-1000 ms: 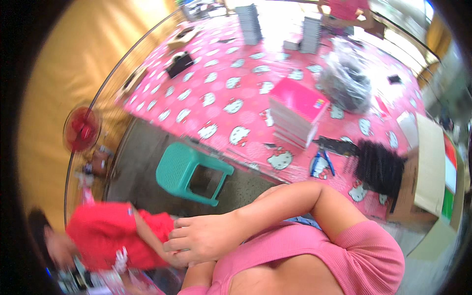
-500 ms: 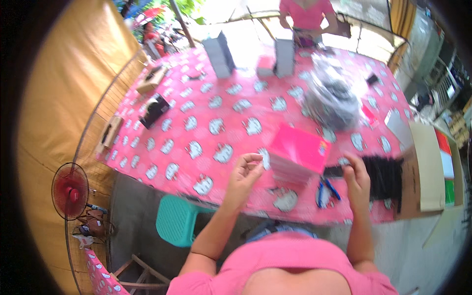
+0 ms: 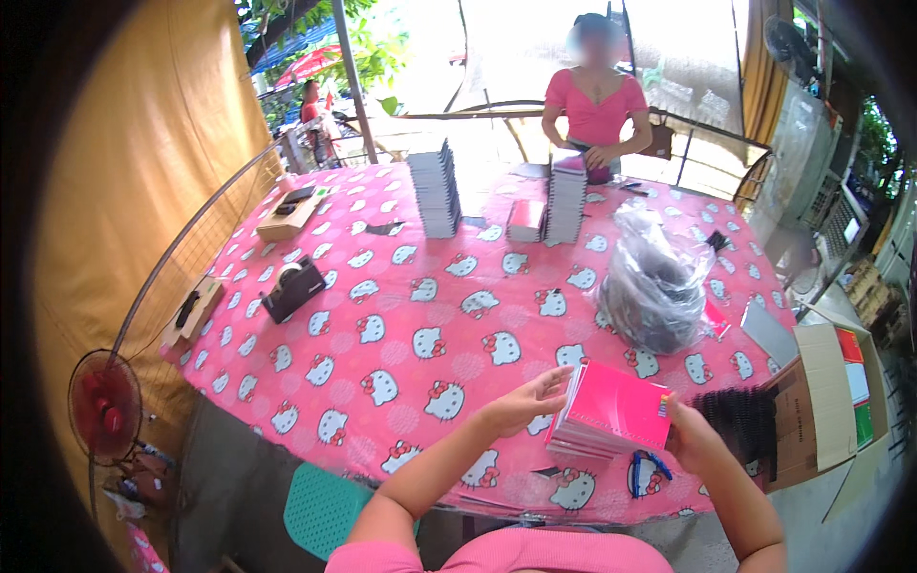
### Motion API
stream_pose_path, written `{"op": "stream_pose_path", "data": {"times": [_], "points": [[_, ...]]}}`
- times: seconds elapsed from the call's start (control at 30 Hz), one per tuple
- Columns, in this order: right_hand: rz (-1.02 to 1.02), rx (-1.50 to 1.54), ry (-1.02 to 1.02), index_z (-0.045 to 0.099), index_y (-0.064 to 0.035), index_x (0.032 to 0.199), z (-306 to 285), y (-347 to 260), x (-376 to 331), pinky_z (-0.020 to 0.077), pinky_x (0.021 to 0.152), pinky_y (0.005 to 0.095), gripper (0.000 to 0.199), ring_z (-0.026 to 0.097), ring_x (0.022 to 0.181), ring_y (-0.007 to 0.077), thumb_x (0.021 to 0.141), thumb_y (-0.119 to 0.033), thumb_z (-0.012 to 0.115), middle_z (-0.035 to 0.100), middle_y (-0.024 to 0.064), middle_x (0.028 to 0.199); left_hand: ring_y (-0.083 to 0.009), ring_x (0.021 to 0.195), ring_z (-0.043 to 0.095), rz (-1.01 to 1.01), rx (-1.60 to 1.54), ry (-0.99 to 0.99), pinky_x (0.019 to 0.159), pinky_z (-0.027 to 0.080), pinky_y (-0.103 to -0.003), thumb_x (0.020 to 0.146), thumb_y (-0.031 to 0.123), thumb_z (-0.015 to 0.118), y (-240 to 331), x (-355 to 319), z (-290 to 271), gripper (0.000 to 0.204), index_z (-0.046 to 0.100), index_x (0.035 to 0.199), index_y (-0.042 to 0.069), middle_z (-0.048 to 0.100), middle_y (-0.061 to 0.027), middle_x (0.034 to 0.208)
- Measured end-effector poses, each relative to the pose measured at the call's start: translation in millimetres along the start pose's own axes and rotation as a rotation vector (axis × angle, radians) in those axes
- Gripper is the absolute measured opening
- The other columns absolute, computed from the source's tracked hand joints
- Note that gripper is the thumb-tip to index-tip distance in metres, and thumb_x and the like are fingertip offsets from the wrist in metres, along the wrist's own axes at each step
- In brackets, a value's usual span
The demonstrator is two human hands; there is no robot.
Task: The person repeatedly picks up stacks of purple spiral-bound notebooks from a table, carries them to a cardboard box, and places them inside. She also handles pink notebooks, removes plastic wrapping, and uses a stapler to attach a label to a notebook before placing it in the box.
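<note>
Your left hand (image 3: 523,401) was open, its fingers spread and reaching toward the near left edge of a stack of pink notebooks (image 3: 611,413); its fingertips were at the stack's edge, and I could not tell whether they pressed on it. Your right hand (image 3: 690,437) was curled against the stack's right side, gripping its corner. The stack lay on the bench (image 3: 382,315), near its front edge and a little to your right, on a pink cloth printed with white cat faces.

Just in front of the stack lay a pair of blue-handled scissors (image 3: 648,473), near your right wrist. To the right of the stack sat a dark bundle of black spiral bindings (image 3: 745,420), and beyond that an open cardboard box (image 3: 821,401) held coloured covers. Behind the stack, toward the middle of the bench, stood a clear plastic bag (image 3: 654,286) stuffed with dark coils.

Further back, two tall piles of notebooks (image 3: 435,191) stood upright, one on the left and one (image 3: 565,199) on the right, with a short red pile between them. On the left part of the bench sat a black tape dispenser (image 3: 291,286). A person in a pink top (image 3: 594,105) stood at the far side of the bench, hands near the right pile. A red fan (image 3: 103,409) stood on the floor to your left, and a green plastic stool (image 3: 325,511) was tucked below the front edge.
</note>
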State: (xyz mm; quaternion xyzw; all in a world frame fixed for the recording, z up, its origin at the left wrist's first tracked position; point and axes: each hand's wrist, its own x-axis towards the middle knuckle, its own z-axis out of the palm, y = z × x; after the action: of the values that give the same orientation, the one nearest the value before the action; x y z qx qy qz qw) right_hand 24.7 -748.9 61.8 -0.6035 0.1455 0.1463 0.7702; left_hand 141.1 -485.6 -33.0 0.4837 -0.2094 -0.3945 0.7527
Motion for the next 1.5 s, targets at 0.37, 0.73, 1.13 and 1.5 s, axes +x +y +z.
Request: {"op": "stream_pose_path", "data": {"times": [0.37,0.73,1.13,1.5], "points": [[0.04,-0.128,0.036,0.049,0.0019,0.119,8.7,-5.5,-2.1,0.045,0.085,0.0294,0.049,0.055,0.094,0.0119,0.089,-0.036,0.057,0.058,0.0067,0.106,-0.0214,0.131,0.029,-0.03,-0.04,-0.191,0.105,0.026,-0.037,0.061,0.046,0.081,-7.4,27.1,-12.3,0.104,0.027,0.139,0.003,0.033,-0.0109,0.139],[-0.006,-0.105,0.045,0.05,0.0007,0.116,9.8,-0.8,-8.4,0.0465,0.082,0.0289,0.048,0.057,0.093,0.0123,0.09,-0.039,0.055,0.059,0.0062,0.104,-0.0166,0.116,0.041,0.155,-0.085,-0.001,0.096,0.034,-0.03,0.076,0.027,0.073,-1.3,23.3,-22.7,0.072,0.035,0.131,0.002,0.043,-0.009,0.127],[0.096,-0.137,0.063,0.052,-0.0011,0.115,0.5,-6.2,-7.4,0.0463,0.075,0.0277,0.055,0.057,0.087,0.0112,0.087,-0.048,0.055,0.06,0.0046,0.103,-0.0186,0.108,0.042,0.873,0.016,0.664,0.088,0.036,-0.041,0.083,0.018,0.064,259.5,-72.5,-113.2,0.076,0.019,0.144,0.021,0.048,-0.0049,0.125],[0.035,-0.071,0.13,0.055,-0.0095,0.117,-8.4,2.2,1.5,0.0451,0.07,0.0266,0.043,0.058,0.084,0.0105,0.091,-0.043,0.051,0.062,0.0001,0.102,-0.0194,0.117,0.038,0.637,0.308,0.665,0.089,0.036,-0.037,0.082,0.023,0.065,235.9,-36.2,-76.2,0.068,0.03,0.14,0.013,0.044,-0.0061,0.132]]}}
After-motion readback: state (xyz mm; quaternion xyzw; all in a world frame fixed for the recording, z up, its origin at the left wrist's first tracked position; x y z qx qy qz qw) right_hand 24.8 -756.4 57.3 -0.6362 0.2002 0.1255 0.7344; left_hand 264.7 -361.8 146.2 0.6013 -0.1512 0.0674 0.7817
